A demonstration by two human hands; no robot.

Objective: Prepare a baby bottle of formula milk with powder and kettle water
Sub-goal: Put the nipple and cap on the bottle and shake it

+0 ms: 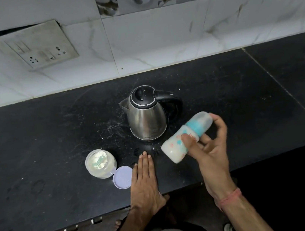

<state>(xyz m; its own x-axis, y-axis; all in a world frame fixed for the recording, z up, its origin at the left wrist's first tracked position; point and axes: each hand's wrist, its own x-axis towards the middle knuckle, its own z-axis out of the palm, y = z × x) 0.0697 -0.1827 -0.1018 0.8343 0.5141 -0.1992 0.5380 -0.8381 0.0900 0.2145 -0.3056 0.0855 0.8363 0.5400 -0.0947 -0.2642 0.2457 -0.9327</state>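
My right hand (207,146) grips a baby bottle (174,147) with a teal collar and clear cap. The bottle is tilted almost flat above the counter and holds white milk. It hangs just right of the steel kettle (146,116), whose black lid is closed and whose spout points left. My left hand (144,181) lies flat on the black counter (44,151), fingers together, holding nothing. An open powder jar (100,163) with a green scoop inside stands to its left. The jar's lilac lid (122,177) lies beside it.
White powder specks and wet marks dot the counter around the kettle. A socket plate (42,48) hangs askew on the tiled wall at the back left. The counter's front edge runs under my wrists, with drawer handles (83,224) below. A foot shows on the floor.
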